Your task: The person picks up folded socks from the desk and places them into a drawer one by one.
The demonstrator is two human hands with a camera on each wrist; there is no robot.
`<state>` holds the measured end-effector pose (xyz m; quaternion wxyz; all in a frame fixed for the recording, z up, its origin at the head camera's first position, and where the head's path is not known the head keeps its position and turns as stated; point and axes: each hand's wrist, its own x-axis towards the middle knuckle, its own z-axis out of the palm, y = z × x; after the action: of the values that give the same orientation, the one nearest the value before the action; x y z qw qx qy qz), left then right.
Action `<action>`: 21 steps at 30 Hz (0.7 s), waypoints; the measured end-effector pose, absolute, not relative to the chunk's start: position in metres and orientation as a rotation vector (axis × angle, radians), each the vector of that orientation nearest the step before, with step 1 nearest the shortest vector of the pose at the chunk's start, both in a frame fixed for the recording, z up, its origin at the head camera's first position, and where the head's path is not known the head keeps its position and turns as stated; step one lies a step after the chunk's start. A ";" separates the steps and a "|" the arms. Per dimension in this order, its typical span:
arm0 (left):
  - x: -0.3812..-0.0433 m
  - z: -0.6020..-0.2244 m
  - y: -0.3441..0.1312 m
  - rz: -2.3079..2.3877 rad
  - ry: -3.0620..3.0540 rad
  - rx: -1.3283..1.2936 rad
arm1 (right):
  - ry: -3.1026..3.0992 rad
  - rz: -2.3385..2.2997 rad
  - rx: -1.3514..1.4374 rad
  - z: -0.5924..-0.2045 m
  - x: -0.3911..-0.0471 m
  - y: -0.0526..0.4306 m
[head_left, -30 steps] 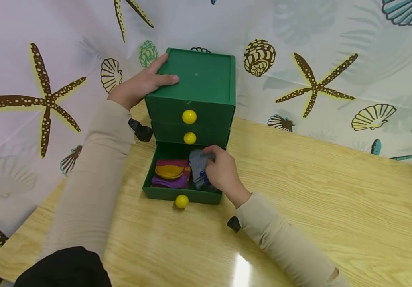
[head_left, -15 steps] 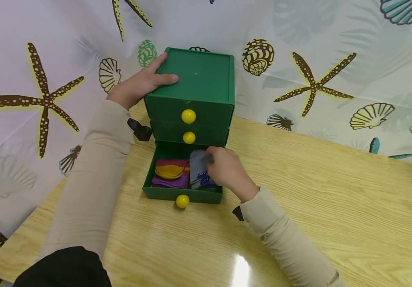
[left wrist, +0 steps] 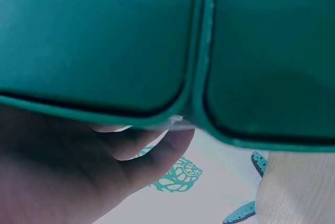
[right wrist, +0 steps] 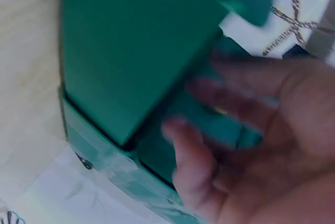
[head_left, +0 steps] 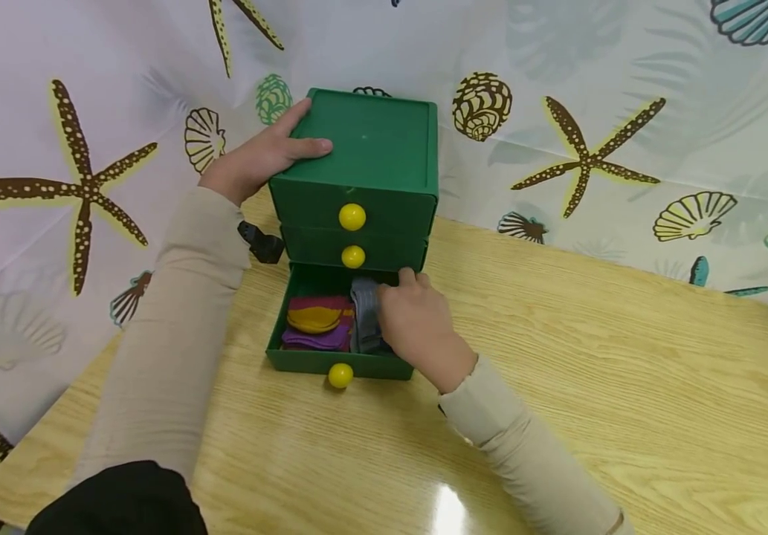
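Observation:
A green drawer cabinet [head_left: 366, 141] has three stacked drawers with round yellow knobs. Its bottom drawer [head_left: 303, 362] is pulled out. My left hand [head_left: 266, 157] rests on the cabinet's top left edge, thumb on the top; in the left wrist view its fingers [left wrist: 157, 156] lie along the side. Over the right half of the drawer is my right hand [head_left: 417, 319], right at grey folded socks [head_left: 363, 308], partly covering them. The right wrist view shows its fingers [right wrist: 235, 98] spread and blurred, holding nothing visible. Folded maroon, mustard and purple socks [head_left: 317, 323] fill the left half.
The cabinet stands on a light wooden table [head_left: 591, 357], near a white curtain [head_left: 557, 59] printed with starfish and shells. Black wrist camera mounts [head_left: 263, 244] stick out by the sleeves. A black shape [head_left: 116, 501] covers the lower left corner.
My right hand has shifted slightly over the grey socks, its fingers now lower in the drawer and hiding the blue lettering. The left hand and the cabinet stay put.

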<state>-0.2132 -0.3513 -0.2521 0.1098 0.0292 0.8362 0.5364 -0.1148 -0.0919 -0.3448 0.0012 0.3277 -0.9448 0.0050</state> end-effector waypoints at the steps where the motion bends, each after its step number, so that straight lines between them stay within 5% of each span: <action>1: -0.213 -0.252 -0.351 1.575 2.458 0.087 | -2.967 0.018 1.080 -0.342 -0.114 -0.090; 7: -0.215 -0.250 -0.351 1.565 2.461 0.092 | -3.025 -0.159 1.334 -0.341 -0.114 -0.087; 21: -0.215 -0.252 -0.350 1.569 2.459 0.109 | -2.799 -0.149 1.353 -0.367 -0.133 -0.084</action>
<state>-0.2151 -0.3504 -0.2524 0.1112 0.0372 0.8372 0.5342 -0.1327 -0.0839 -0.3669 0.0146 0.4345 -0.8993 -0.0480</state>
